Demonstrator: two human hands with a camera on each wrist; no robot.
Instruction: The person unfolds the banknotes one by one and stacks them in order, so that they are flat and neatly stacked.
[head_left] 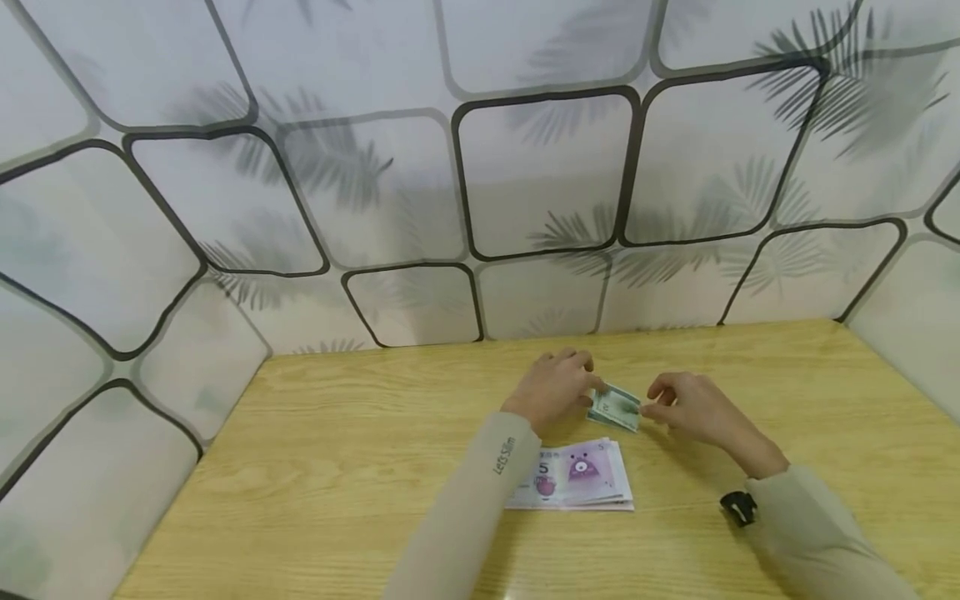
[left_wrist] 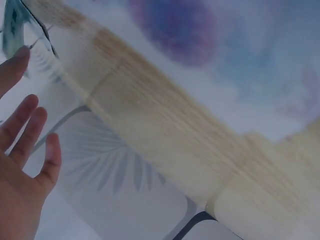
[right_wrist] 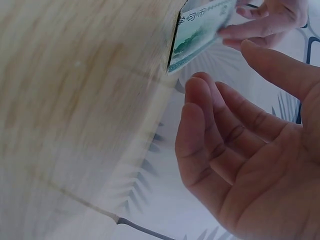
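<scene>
A green banknote (head_left: 617,408) stands out beyond the purple notes in the head view, slightly tilted. My left hand (head_left: 553,387) pinches its left edge between thumb and fingers. Near the right edge is my right hand (head_left: 693,408), fingertips close to the paper. In the right wrist view that right hand (right_wrist: 245,155) has loosely bent fingers, with the thumb apart from them and nothing between. The green note (right_wrist: 197,37) shows there with the left fingers (right_wrist: 255,30) on its far end. A pile of purple banknotes (head_left: 585,475) marked 5 lies nearer me, partly under the left sleeve.
The wood-grain table (head_left: 322,467) meets a patterned wall covering (head_left: 540,175) at the back and on both sides. A small black object (head_left: 739,507) sits at the right sleeve cuff.
</scene>
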